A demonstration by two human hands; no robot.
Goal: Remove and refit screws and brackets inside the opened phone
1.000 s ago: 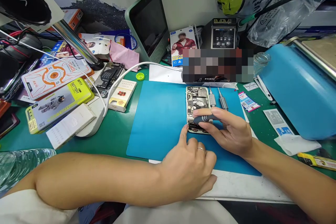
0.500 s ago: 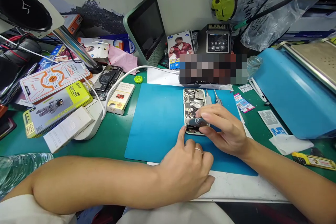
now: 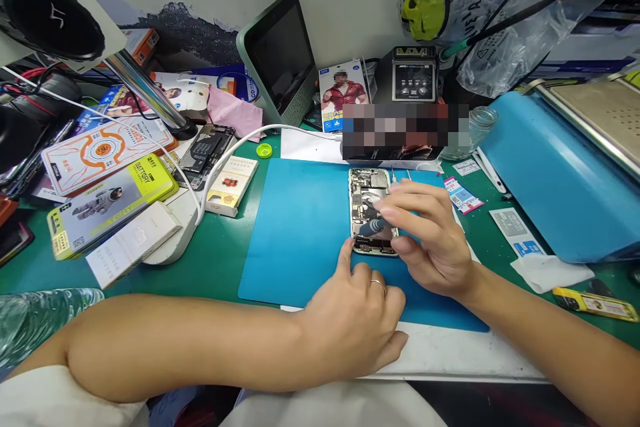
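An opened smartphone (image 3: 358, 199), its inner boards bare, lies on a blue mat (image 3: 305, 227). My left hand (image 3: 357, 320) rests on the mat below it, index finger stretched out onto the phone's lower left corner, the other fingers loosely curled. Above the phone's lower part, my right hand (image 3: 433, 237) has thumb and fingers around a grey-blue screwdriver (image 3: 371, 227), which slants with its tip toward the lower left of the phone. Much of the handle is hidden by the fingers. Behind my right hand, tips of slim tools (image 3: 393, 175) show at the phone's upper right.
To the left are a yellow battery box (image 3: 113, 207), a white carton (image 3: 133, 243), another opened phone (image 3: 206, 150) and a white cable (image 3: 220, 159). A tablet-like screen (image 3: 277, 47) stands behind. On the right are a blue rolled sheet (image 3: 555, 180) and a yellow cutter (image 3: 595, 303).
My right hand's fingers have spread and shifted slightly around the screwdriver, showing more of its handle. My left hand and the phone stay nearly in place.
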